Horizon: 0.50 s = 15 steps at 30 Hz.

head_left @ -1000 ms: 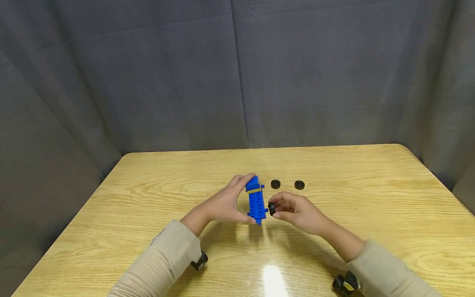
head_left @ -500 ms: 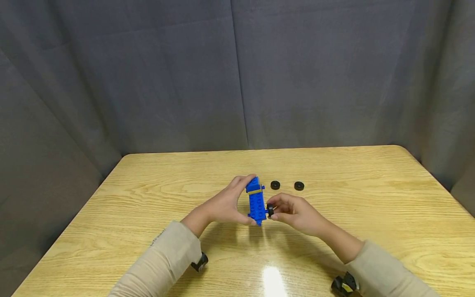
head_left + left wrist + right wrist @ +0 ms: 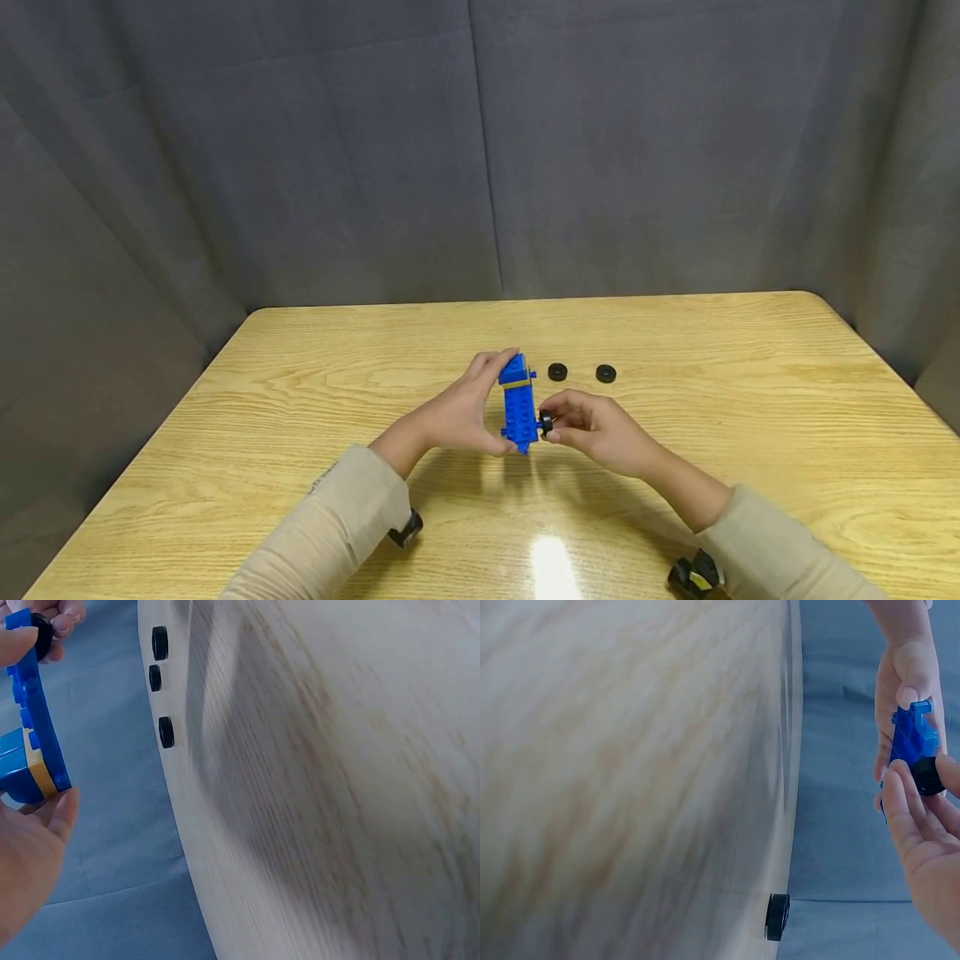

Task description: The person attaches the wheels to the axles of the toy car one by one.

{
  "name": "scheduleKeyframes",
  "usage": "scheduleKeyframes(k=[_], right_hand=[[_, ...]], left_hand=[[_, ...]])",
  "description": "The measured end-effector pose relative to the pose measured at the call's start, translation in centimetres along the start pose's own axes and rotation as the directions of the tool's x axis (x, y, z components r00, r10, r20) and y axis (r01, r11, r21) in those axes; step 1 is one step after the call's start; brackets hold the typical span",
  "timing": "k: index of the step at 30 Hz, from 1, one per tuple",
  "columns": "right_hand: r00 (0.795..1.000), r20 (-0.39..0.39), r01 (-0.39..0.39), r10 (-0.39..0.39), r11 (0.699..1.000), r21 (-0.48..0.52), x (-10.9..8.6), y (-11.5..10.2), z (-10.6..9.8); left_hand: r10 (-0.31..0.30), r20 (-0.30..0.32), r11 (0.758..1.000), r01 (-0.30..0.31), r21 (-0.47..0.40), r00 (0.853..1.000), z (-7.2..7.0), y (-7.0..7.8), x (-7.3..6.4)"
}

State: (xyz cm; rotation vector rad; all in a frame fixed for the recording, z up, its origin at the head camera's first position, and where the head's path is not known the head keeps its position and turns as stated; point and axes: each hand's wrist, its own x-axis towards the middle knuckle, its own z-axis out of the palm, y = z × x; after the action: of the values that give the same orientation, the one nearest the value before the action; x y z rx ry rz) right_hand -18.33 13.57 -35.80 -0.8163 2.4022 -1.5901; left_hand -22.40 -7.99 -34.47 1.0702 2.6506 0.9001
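My left hand (image 3: 461, 418) grips a blue toy car chassis (image 3: 519, 412) by its two ends, thumb at the near end and fingers at the far end. It has studs, a yellow strip and short axle pegs. A small black wheel (image 3: 546, 423) is pinched in my right hand (image 3: 603, 429) against the near right peg. In the right wrist view that wheel (image 3: 927, 777) meets the side of the chassis (image 3: 911, 735); how far it sits on the peg is hidden. The left wrist view shows the chassis (image 3: 43, 727) held above the table.
Two black wheels, a left one (image 3: 557, 372) and a right one (image 3: 606, 373), lie flat beyond my right hand. Another wheel (image 3: 166, 732) is among three on the table in the left wrist view. The wooden table (image 3: 337, 350) ends at a grey curtain (image 3: 360, 167).
My right hand has brought the wheel leftward, from just beside the axle peg to touching it. My left hand and the chassis stay nearly still.
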Motion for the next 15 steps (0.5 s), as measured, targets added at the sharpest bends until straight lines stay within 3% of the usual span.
scheduleKeyframes(k=[15], right_hand=[[1.000,0.001,0.000,0.000,1.000,0.025,-0.05,-0.15,0.21]], left_hand=[[0.011,-0.044,1.000,-0.011,0.005,0.999,0.07,-0.07,0.11]])
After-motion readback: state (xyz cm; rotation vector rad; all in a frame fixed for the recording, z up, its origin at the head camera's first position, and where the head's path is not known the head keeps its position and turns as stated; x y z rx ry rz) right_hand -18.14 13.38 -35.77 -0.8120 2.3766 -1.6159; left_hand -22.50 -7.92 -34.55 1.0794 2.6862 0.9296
